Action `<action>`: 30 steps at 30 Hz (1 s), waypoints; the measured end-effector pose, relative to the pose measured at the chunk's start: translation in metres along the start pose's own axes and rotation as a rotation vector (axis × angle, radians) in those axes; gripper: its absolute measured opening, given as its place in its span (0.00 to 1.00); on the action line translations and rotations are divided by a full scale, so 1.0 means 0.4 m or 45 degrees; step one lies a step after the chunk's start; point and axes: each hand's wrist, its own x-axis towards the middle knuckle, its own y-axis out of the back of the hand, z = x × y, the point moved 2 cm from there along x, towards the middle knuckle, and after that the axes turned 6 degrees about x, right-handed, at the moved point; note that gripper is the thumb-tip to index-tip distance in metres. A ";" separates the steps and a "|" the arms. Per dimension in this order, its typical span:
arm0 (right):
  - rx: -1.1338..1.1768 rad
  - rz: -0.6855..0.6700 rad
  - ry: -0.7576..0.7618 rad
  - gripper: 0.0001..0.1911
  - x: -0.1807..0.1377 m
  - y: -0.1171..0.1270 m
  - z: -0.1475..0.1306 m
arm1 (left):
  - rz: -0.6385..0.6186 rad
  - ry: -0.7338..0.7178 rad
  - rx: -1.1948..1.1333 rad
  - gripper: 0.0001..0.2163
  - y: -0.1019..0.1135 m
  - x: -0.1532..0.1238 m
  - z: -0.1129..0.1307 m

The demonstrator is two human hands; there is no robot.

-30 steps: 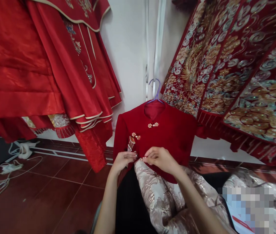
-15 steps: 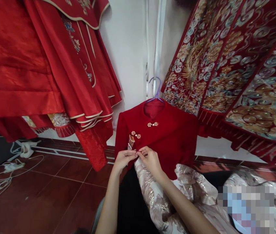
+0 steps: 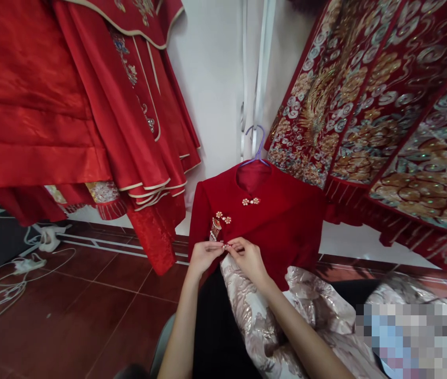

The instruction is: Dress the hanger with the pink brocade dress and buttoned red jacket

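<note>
A red long-sleeved garment (image 3: 278, 216) hangs on a purple hanger (image 3: 258, 145) in front of me. Both my hands meet at its side opening, around a small beaded frog button (image 3: 226, 247) that my fingers partly cover. My left hand (image 3: 204, 258) pinches it from the left, fingers pressed together. From the right, my right hand (image 3: 249, 258) pinches the same button between thumb and forefinger. Higher up, a flower-shaped beaded frog button (image 3: 250, 201) sits below the collar and another beaded button (image 3: 223, 217) lies at the chest. Beside that one hangs a tasselled ornament (image 3: 215, 229).
Pale brocade fabric (image 3: 255, 316) spreads below the red garment, across my lap. Red satin clothes (image 3: 128, 131) hang at left, and heavily embroidered red clothes (image 3: 385, 116) at right. White cables (image 3: 10, 284) lie on the tiled floor (image 3: 89, 316). A white metal rack (image 3: 260, 68) stands behind.
The whole view has shifted slightly, so everything sits a little further right. Both hands stay at the same button, with only a small movement of the fingers.
</note>
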 end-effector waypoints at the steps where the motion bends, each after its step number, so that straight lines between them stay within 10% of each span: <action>1: 0.000 -0.001 -0.001 0.07 -0.001 -0.001 0.001 | 0.008 0.000 0.005 0.16 0.001 0.001 -0.002; 12: -0.068 -0.049 -0.002 0.09 -0.003 -0.005 -0.011 | -0.091 -0.160 0.160 0.11 0.013 0.015 -0.024; 17: 0.059 -0.514 -0.160 0.14 0.012 0.099 -0.076 | 0.046 -0.212 0.162 0.18 0.064 0.018 -0.006; 22: 0.304 -0.421 -0.263 0.18 0.016 0.203 -0.149 | 0.254 -0.196 0.148 0.21 0.132 0.011 0.013; 30: 0.177 -0.367 -0.326 0.13 0.011 0.115 -0.067 | -0.035 -0.401 0.449 0.10 0.040 -0.017 0.043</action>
